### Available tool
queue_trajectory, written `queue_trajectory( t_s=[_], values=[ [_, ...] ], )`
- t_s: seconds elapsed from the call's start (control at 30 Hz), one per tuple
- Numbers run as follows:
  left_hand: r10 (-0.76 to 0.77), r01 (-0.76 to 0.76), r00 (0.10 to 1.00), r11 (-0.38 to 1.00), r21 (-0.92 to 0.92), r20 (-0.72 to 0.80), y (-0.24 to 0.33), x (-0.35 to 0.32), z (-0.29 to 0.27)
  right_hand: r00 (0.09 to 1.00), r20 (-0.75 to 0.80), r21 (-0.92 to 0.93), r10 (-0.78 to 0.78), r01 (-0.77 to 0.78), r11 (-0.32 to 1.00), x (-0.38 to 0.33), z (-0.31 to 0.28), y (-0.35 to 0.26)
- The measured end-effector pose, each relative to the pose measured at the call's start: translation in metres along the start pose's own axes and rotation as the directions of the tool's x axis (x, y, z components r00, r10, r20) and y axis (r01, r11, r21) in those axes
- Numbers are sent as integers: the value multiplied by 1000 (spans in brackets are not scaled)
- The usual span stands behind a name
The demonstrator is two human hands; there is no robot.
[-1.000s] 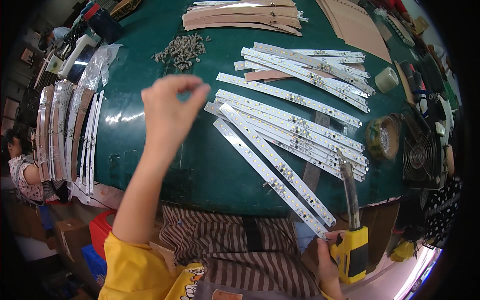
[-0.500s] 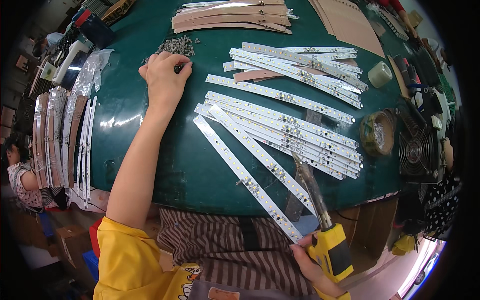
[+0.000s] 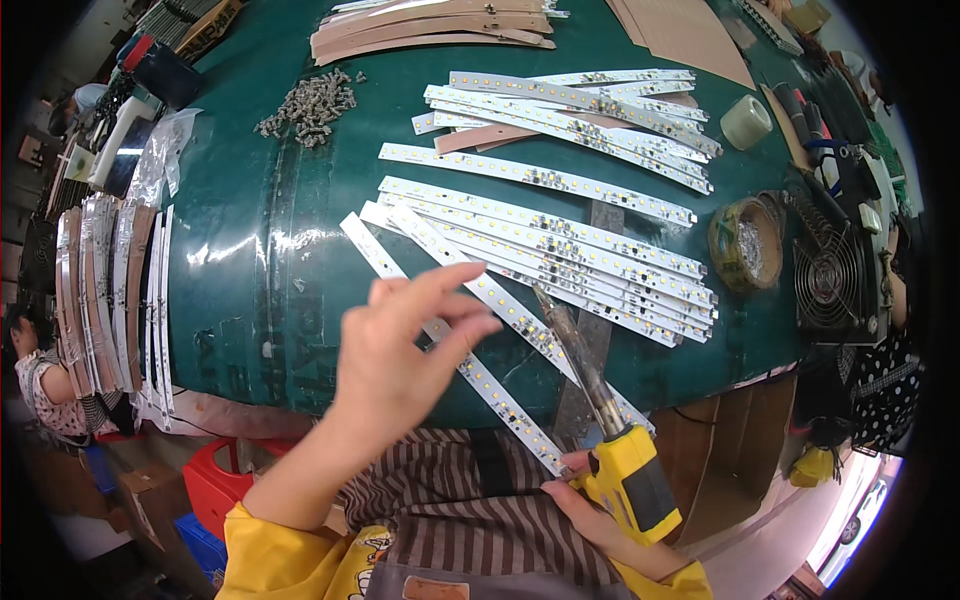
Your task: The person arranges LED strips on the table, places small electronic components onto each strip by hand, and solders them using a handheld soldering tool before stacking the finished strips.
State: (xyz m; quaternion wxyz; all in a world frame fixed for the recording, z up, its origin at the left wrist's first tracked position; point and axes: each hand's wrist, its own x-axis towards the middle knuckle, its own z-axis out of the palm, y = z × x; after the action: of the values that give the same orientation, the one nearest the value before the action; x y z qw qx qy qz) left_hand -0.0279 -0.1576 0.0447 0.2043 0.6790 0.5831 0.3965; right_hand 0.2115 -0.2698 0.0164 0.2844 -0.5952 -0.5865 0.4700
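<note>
My right hand (image 3: 600, 515), at the lower right, is wrapped round a yellow-and-black soldering gun (image 3: 632, 482); its metal tip points up and away over the strips. The near end of a white LED strip (image 3: 510, 410) meets the fingers of this hand; whether they grip it is unclear. My left hand (image 3: 405, 345) hovers over the middle of that strip, index finger stretched out, thumb and other fingers curled close together. Anything between them is too small to make out. Beside it lies a second slanted LED strip (image 3: 515, 312), then a row of LED strips (image 3: 600, 262).
A heap of small metal parts (image 3: 312, 105) lies at the far left of the green table (image 3: 240, 290). More LED strips (image 3: 580, 110) cross at the back. At the right stand a tape roll (image 3: 745, 245), a white roll (image 3: 746, 123) and a fan (image 3: 832, 300). Bundled strips (image 3: 100, 290) lie at the left edge.
My left hand has come from the heap of small metal parts toward me, over the nearest strip. The soldering gun stays in my right hand; the whole view has shifted slightly.
</note>
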Motion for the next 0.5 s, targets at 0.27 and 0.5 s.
queue_trajectory(
  t_s=[0.27, 0.5],
  values=[
    [27, -32, 998, 995, 98, 51, 2, -13, 22, 995, -94, 47, -41, 45, 998, -5, -7, 3],
    [23, -26, 999, 990, 137, 23, 3, -11, 26, 991, -116, 52, -60, 67, 996, -5, -6, 5]
  ],
)
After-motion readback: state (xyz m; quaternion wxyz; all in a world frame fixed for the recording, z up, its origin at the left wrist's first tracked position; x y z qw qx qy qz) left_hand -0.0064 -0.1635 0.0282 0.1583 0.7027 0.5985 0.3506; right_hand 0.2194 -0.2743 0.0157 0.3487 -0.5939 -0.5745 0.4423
